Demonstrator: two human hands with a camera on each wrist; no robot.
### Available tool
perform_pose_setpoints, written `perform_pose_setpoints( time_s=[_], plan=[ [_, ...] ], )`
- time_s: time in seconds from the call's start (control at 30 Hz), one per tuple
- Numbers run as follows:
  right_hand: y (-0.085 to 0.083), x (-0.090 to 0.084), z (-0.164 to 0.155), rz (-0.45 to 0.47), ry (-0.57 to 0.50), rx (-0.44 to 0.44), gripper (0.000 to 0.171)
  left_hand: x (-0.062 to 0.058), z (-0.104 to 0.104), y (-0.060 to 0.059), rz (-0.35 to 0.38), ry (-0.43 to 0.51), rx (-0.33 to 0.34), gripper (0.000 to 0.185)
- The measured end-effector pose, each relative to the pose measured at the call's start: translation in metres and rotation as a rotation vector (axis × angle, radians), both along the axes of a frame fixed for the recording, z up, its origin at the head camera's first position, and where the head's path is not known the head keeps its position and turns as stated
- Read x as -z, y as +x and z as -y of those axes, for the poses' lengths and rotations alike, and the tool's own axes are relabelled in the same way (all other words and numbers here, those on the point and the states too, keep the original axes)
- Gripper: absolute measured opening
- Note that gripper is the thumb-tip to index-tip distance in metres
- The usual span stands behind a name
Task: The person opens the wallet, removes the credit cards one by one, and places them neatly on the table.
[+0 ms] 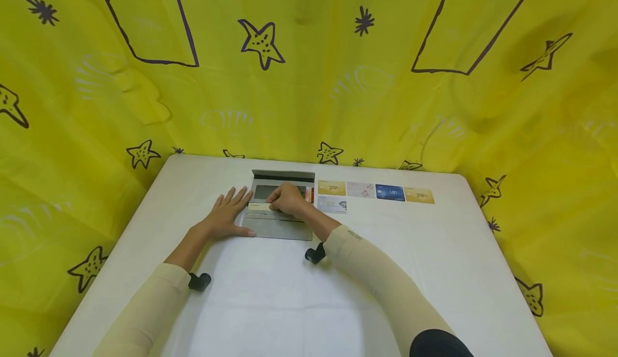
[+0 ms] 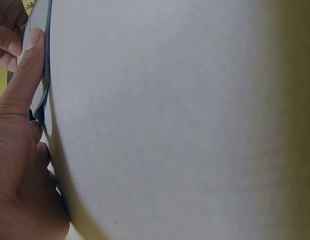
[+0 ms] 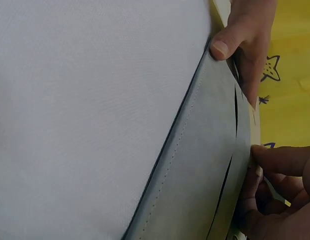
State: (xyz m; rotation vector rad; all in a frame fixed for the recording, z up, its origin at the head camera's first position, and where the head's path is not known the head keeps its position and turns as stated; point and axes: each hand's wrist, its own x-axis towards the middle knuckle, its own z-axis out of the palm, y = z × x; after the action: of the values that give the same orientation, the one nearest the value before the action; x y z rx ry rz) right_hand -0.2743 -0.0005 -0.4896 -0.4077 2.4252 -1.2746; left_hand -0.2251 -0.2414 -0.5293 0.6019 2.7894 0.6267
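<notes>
A grey card wallet [image 1: 277, 220] lies open on the white table [image 1: 289, 303], its slots facing up. My left hand [image 1: 227, 215] lies flat with straight fingers on the wallet's left edge, thumb along the near corner [image 2: 25, 75]. My right hand [image 1: 288, 199] pinches a pale yellow card [image 1: 259, 206] at a slot of the wallet [image 3: 205, 165]. In the right wrist view the right hand's fingers [image 3: 280, 180] curl round the card's edge while the left thumb [image 3: 222, 45] presses the wallet's far corner.
To the right of the wallet lies a row of cards: gold [image 1: 331, 187], white [image 1: 360, 189], blue [image 1: 390, 192], gold [image 1: 419, 195]; another pale card [image 1: 332, 204] sits below them. A yellow star-patterned cloth [image 1: 309, 67] surrounds the table on three sides.
</notes>
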Motion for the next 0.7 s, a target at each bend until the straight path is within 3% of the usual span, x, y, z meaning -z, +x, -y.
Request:
perform_pose_setpoints(
  time_s=[0.47,0.7],
  plan=[
    [-0.0008,0.0026,0.0030,0.003,-0.015,0.081,0.011,0.0037,0.0031,-0.0026,-0.007,-0.011,0.010,0.121],
    [-0.0031,0.0025,0.0024,-0.023,-0.039,0.111,0.011,-0.0006,0.0011,-0.0008,0.001,0.014,0.007,0.122]
  ],
)
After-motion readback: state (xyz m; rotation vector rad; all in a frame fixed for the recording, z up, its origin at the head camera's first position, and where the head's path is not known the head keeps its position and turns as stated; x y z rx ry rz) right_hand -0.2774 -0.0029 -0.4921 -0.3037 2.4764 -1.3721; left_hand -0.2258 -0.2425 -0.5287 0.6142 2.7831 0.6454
